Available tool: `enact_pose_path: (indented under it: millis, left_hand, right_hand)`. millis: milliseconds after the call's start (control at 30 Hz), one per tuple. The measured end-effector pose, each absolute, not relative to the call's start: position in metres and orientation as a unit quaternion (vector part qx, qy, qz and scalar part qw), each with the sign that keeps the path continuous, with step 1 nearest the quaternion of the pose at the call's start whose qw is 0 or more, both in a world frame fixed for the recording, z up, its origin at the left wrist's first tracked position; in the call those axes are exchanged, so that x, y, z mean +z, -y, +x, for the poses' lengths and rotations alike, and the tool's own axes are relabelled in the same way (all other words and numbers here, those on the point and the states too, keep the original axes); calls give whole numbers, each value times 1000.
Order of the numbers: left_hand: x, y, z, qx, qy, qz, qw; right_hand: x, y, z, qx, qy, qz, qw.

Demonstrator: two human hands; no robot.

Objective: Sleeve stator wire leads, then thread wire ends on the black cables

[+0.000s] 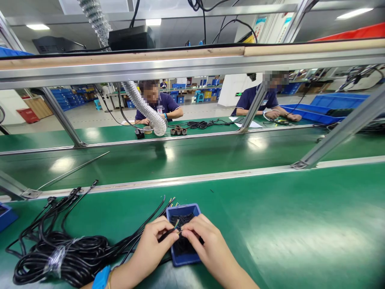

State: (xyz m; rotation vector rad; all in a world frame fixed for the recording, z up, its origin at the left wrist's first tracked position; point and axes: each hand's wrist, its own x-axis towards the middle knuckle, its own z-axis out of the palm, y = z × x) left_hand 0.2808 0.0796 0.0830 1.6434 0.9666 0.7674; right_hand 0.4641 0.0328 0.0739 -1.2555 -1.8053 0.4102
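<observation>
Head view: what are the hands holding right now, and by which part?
The left hand pinches a black cable just behind its stripped end; the right hand has its fingers at the coloured wire tips, grip unclear.

No legible text anywhere, small green lit wall sign (238,94) too tiny to read, ID badge (159,109) on a co-worker's shirt (171,104) unreadable, wall posters (270,28) blurred

A factory workshop — green assembly-line belts (270,208), blue parts bins (339,100).

Green bench (285,224): black cable coil (60,257), blue tray (183,209).
</observation>
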Motion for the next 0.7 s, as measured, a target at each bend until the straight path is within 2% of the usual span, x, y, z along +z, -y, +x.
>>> enact_pose_path:
  millis: [200, 433, 700]
  left_hand:
    - [84, -82, 281, 308, -390, 634, 592]
    - [87, -82, 281, 299, -380, 631, 606]
    - [89, -82, 283, 305, -385, 622, 609]
  right_hand:
    - [77, -35, 464, 237, 675, -494, 495]
    - [76, -36, 465, 90, 731, -465, 492]
    - [77, -37, 465, 63, 756, -444, 477]
